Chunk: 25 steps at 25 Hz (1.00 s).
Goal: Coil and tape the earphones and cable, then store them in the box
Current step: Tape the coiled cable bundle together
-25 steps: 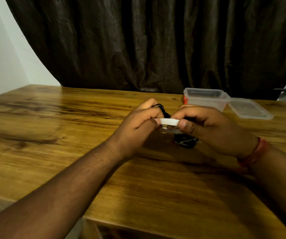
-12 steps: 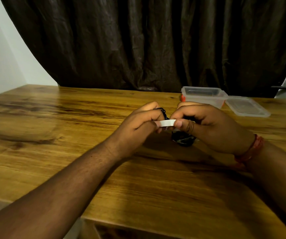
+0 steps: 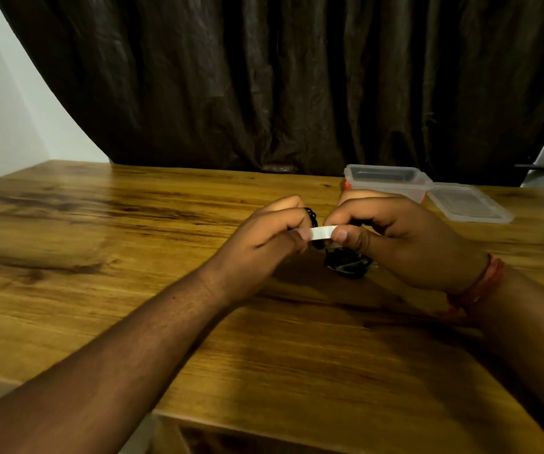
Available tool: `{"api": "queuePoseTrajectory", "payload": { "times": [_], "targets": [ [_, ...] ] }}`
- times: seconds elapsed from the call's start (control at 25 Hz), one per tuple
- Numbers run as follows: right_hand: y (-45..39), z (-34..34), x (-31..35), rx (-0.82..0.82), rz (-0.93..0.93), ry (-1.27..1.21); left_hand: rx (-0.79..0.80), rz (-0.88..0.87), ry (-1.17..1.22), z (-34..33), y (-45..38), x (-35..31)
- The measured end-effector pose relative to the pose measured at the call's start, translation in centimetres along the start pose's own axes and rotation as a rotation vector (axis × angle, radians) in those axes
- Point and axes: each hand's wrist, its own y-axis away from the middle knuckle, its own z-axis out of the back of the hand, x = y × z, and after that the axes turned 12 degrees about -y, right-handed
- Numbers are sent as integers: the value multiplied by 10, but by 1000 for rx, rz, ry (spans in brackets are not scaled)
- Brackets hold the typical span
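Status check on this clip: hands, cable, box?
Left hand and right hand pinch white tape between them, black cable coil behind. Second dark bundle on table. Box open, lid beside. Nothing blocking.

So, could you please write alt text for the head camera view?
Two hands stretch a short strip of white tape between them, left hand and right hand each pinching one end, above a black coiled cable on a wooden table. An open clear box and its lid sit behind.

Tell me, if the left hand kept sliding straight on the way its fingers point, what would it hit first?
Probably the right hand. The left hand points rightward along the white tape that both hands pinch, and the right thumb sits at the strip's other end. Depth is hard to judge.
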Motion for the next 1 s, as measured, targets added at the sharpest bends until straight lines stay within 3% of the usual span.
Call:
{"api": "queuePoseTrajectory", "payload": {
  "times": [1.0],
  "targets": [
    [1,6,0,-28,83,95,-44,10,-59,-1,-1,0]
  ]
}}
